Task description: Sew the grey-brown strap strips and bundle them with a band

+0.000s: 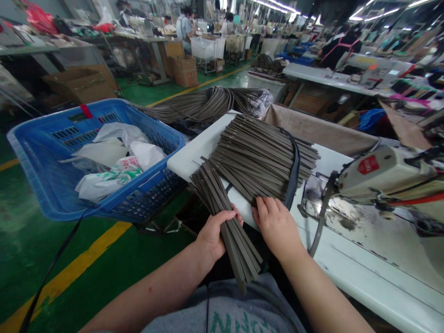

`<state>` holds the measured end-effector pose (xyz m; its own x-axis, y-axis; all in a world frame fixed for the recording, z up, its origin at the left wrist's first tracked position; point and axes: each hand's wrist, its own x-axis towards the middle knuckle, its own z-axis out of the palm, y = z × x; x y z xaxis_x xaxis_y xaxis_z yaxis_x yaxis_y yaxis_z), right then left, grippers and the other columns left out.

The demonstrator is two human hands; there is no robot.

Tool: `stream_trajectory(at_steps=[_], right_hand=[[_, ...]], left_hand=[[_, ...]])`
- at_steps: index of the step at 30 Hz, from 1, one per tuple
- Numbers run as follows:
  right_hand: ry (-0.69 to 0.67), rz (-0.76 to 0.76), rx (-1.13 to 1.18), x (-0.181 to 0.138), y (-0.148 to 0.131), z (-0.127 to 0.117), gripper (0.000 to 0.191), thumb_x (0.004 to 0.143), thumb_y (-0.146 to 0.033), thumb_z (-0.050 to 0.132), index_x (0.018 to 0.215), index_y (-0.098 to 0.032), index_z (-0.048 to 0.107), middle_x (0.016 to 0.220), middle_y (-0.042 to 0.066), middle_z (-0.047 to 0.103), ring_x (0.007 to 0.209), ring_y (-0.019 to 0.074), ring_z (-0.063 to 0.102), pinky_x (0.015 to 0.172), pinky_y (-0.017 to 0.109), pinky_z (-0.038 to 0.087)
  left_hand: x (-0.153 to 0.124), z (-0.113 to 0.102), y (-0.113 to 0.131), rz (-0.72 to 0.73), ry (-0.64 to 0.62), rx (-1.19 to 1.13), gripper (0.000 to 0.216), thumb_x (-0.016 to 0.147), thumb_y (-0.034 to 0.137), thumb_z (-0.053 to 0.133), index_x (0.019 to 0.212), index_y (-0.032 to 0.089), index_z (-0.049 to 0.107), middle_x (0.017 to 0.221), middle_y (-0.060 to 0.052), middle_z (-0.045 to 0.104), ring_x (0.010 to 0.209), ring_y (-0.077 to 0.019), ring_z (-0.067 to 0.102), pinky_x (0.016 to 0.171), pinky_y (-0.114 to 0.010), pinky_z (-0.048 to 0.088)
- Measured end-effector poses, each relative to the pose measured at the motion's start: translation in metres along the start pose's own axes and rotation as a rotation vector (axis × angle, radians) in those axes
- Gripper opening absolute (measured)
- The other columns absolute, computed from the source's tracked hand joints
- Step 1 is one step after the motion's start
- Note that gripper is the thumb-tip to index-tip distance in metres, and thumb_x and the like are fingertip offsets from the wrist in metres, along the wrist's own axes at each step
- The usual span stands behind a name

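A fanned bundle of narrow grey-brown strips (227, 219) is gripped in my left hand (215, 236), thumb across the top. Its far end rests at the near edge of the white sewing table and its near end hangs over my lap. On the table lies a wide pile of similar strips (256, 157), side by side, with a dark band (294, 171) across its right part. My right hand (277, 224) is at the pile's near edge, fingers curled onto the strip ends; the fingertips are partly hidden.
A sewing machine (385, 178) stands on the table (374, 263) at right. To the left is a blue basket (145, 196) with white plastic bags (114, 173). Long strips (197, 104) are heaped behind the table. Cardboard boxes (183, 69) and people at other workstations appear farther back.
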<state>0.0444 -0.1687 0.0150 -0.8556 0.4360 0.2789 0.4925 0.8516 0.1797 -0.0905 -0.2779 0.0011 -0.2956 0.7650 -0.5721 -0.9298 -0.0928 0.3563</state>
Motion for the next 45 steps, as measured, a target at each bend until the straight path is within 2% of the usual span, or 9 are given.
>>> stream_trajectory(at_steps=[4,10,17,22,26,30,34,41,45], right_hand=[[0.020,-0.012,0.000,-0.003,0.001,0.003,0.027,0.099,-0.016,0.053,0.124,-0.008,0.064,0.100,0.015,0.067,0.091,0.0307,0.059,0.080,0.043,0.051],[0.118,0.171,0.295,0.000,0.006,0.004,0.021,0.100,-0.022,0.055,0.115,-0.013,0.067,0.098,0.012,0.068,0.094,0.0285,0.062,0.085,0.041,0.054],[0.093,0.113,0.174,-0.002,-0.002,-0.007,0.023,0.101,-0.019,0.050,0.115,-0.013,0.067,0.095,0.012,0.066,0.088,0.0295,0.062,0.080,0.042,0.055],[0.058,0.158,0.365,-0.012,-0.015,-0.021,0.026,0.104,-0.023,0.048,0.123,-0.017,0.065,0.103,0.009,0.066,0.084,0.0228,0.067,0.073,0.035,0.057],[-0.051,0.011,0.537,-0.014,-0.021,-0.037,0.028,0.105,-0.021,0.045,0.122,-0.019,0.066,0.102,0.008,0.067,0.084,0.0210,0.069,0.076,0.034,0.059],[-0.035,0.027,0.707,-0.006,-0.012,-0.037,0.025,0.105,-0.026,0.048,0.106,-0.022,0.072,0.094,0.006,0.069,0.084,0.0191,0.069,0.077,0.031,0.058],[0.106,0.195,0.452,0.003,0.007,-0.012,0.021,0.101,-0.032,0.057,0.108,-0.016,0.068,0.100,0.013,0.069,0.095,0.0295,0.065,0.085,0.044,0.057],[0.000,-0.002,-0.005,0.003,0.007,0.004,0.024,0.096,-0.009,0.052,0.117,-0.008,0.064,0.098,0.017,0.068,0.088,0.0322,0.061,0.080,0.045,0.054],[0.055,0.049,0.085,-0.002,0.000,-0.006,0.020,0.099,-0.015,0.053,0.116,-0.010,0.064,0.097,0.013,0.068,0.088,0.0302,0.063,0.079,0.042,0.054]], left_hand=[[-0.001,0.001,0.000,0.005,0.014,0.017,0.028,0.065,0.009,0.081,0.091,0.009,0.070,0.077,-0.002,0.068,0.070,-0.0139,0.067,0.074,-0.028,0.059],[-0.001,-0.001,-0.001,0.021,-0.001,0.029,0.029,0.065,0.010,0.082,0.092,0.010,0.071,0.079,-0.002,0.069,0.071,-0.0142,0.068,0.077,-0.029,0.060],[0.000,-0.003,-0.001,0.012,-0.013,0.028,0.029,0.068,0.011,0.082,0.095,0.010,0.073,0.086,-0.005,0.073,0.077,-0.0156,0.071,0.078,-0.028,0.060],[-0.002,-0.001,0.001,-0.023,-0.015,0.054,0.033,0.069,0.014,0.083,0.100,0.009,0.075,0.094,-0.010,0.077,0.083,-0.0197,0.074,0.079,-0.030,0.062],[-0.002,0.000,-0.001,-0.024,-0.023,0.068,0.037,0.067,0.019,0.088,0.100,0.007,0.075,0.091,-0.011,0.077,0.081,-0.0203,0.073,0.076,-0.030,0.062],[0.000,-0.001,-0.004,0.019,0.021,0.077,0.029,0.065,0.018,0.088,0.088,0.010,0.073,0.077,-0.006,0.073,0.068,-0.0156,0.069,0.070,-0.027,0.059],[0.000,0.000,-0.003,0.031,0.047,0.036,0.025,0.064,0.012,0.084,0.086,0.011,0.071,0.074,-0.003,0.070,0.067,-0.0136,0.068,0.078,-0.029,0.060],[-0.001,0.001,-0.001,0.010,0.033,0.027,0.028,0.066,0.011,0.081,0.093,0.011,0.072,0.079,-0.004,0.072,0.073,-0.0156,0.070,0.076,-0.029,0.061],[-0.003,0.001,0.000,0.013,-0.002,0.026,0.031,0.067,0.013,0.081,0.097,0.010,0.072,0.098,-0.008,0.076,0.084,-0.0186,0.073,0.077,-0.028,0.061]])
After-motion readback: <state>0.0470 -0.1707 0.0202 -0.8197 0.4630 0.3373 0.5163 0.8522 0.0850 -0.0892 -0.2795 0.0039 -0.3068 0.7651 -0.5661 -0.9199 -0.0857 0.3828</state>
